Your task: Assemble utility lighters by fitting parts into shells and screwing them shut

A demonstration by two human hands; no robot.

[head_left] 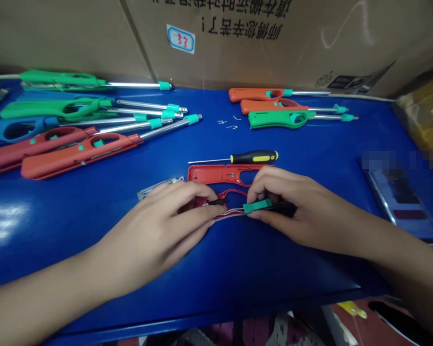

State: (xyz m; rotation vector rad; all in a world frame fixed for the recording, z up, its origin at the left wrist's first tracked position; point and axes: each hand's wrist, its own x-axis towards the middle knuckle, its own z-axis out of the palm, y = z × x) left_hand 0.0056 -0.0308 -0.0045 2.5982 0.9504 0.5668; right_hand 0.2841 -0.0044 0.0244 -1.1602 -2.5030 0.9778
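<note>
An opened red lighter handle lies between my hands, its loose casing half (207, 174) set just behind the other half. My left hand (162, 226) is closed, its fingers around the nearer casing half (234, 193) with thumb and forefinger at a small black part (219, 202). Thin wires (234, 212) run from there to a green plastic piece (258, 205). That piece is pinched in my right hand (285, 202), beside a dark part partly hidden under the palm. A clear gas tank (157, 188) sticks out behind my left fingers.
A yellow-black screwdriver (254, 157) lies behind the casing, with several small screws (227, 123) farther back. Long-nosed lighters lie at left, such as a red one (79, 154), and at right, such as a green one (277, 119). A cardboard box (238, 57) stands behind; a phone-like slab (404, 202) lies right.
</note>
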